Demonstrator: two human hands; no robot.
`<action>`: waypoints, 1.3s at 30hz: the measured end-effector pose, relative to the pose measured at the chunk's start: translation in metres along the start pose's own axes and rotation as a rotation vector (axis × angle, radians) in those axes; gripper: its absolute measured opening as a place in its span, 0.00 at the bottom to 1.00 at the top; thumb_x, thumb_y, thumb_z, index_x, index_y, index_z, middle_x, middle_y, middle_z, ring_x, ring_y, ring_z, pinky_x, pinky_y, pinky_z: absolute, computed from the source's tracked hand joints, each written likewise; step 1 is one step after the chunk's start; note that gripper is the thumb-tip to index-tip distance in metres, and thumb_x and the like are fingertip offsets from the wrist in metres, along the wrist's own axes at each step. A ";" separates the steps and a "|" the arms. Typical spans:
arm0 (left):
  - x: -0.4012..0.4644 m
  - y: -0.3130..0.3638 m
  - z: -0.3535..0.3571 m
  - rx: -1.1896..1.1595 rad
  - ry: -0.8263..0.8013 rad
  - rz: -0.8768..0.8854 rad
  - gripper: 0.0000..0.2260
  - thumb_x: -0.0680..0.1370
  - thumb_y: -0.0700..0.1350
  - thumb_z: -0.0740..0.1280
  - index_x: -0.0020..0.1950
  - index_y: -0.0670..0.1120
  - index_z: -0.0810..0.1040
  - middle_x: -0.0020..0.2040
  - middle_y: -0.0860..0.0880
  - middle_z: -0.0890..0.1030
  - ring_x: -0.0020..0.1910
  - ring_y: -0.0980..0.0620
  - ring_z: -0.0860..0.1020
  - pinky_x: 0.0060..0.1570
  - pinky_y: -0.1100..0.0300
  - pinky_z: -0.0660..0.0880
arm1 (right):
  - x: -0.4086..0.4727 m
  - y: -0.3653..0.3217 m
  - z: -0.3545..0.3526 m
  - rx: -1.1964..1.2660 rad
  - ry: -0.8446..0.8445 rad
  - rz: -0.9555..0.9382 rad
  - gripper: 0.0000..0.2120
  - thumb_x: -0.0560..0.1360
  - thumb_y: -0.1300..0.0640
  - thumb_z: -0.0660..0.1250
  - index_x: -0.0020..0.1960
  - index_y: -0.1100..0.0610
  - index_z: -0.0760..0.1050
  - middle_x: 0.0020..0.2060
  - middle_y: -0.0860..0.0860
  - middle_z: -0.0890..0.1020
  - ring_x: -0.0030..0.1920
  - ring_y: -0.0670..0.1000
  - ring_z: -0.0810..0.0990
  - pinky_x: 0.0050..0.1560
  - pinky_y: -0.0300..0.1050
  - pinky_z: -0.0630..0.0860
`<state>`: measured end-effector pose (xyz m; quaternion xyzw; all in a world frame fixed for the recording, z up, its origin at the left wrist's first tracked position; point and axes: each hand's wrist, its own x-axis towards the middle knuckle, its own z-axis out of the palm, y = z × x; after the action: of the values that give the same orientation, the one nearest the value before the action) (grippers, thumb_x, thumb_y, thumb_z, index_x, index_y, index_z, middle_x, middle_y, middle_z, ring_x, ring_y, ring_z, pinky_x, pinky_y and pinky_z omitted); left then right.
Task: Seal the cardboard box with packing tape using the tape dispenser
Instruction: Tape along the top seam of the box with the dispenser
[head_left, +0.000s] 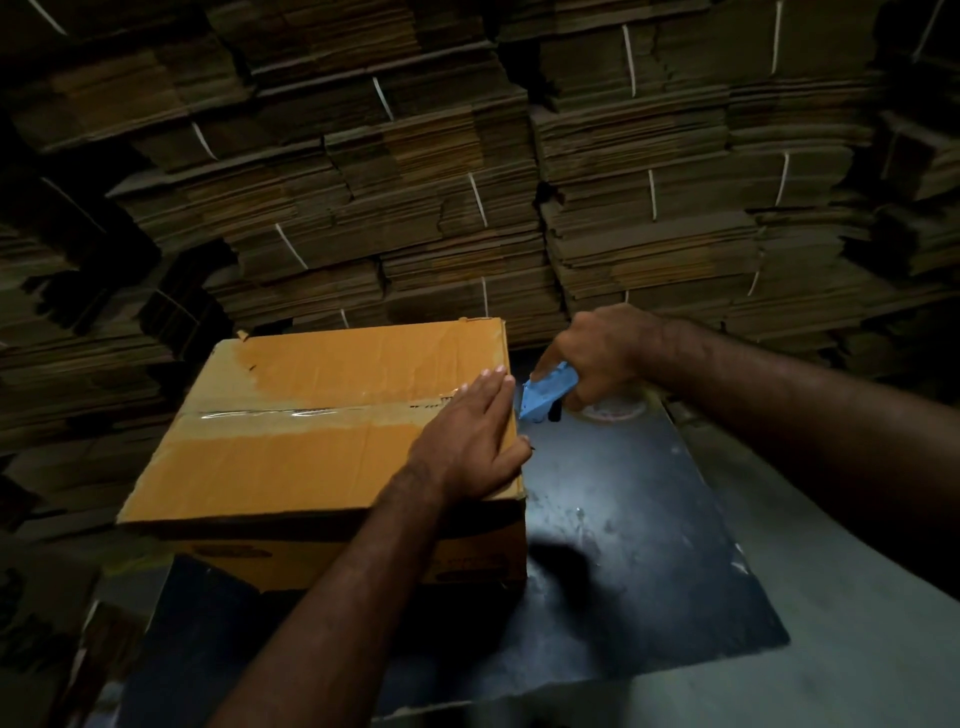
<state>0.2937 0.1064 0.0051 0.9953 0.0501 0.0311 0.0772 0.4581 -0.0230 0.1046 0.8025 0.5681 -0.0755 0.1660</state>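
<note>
— Where is the cardboard box (322, 447)?
— Left of centre, on a dark table (623, 545), with clear tape (311, 413) along its top seam.
— The hands?
— The left hand (467, 441) lies flat, fingers spread, on the box's right edge. The right hand (597, 353) grips the blue tape dispenser (545, 397) just beside that edge (stacked flat cardboard (467, 182) fills the background).

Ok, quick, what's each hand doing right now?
Left hand: open, pressed flat on the box top at its right edge.
Right hand: closed around the blue tape dispenser, just off the box's right edge.
</note>
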 end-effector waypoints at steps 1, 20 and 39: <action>0.000 0.001 0.000 -0.001 -0.005 -0.004 0.37 0.79 0.62 0.52 0.82 0.42 0.49 0.82 0.44 0.49 0.80 0.49 0.48 0.76 0.55 0.46 | 0.001 -0.003 -0.003 -0.004 -0.012 0.000 0.27 0.71 0.38 0.69 0.69 0.39 0.71 0.54 0.45 0.81 0.46 0.45 0.75 0.48 0.46 0.78; 0.000 0.002 -0.005 -0.010 -0.009 -0.023 0.38 0.77 0.62 0.51 0.82 0.43 0.49 0.82 0.44 0.48 0.80 0.48 0.48 0.78 0.54 0.47 | -0.022 -0.009 0.077 0.001 0.012 0.265 0.27 0.70 0.33 0.66 0.65 0.43 0.74 0.51 0.49 0.82 0.47 0.50 0.81 0.46 0.46 0.77; 0.001 0.006 -0.002 -0.054 0.020 -0.030 0.39 0.77 0.64 0.52 0.82 0.43 0.50 0.82 0.45 0.50 0.80 0.49 0.49 0.76 0.55 0.46 | -0.053 -0.146 0.288 0.349 0.035 0.765 0.33 0.79 0.56 0.58 0.80 0.51 0.48 0.67 0.62 0.68 0.64 0.60 0.71 0.58 0.56 0.71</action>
<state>0.2955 0.1011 0.0080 0.9916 0.0651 0.0413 0.1041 0.3230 -0.1274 -0.1742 0.9728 0.2107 -0.0898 0.0341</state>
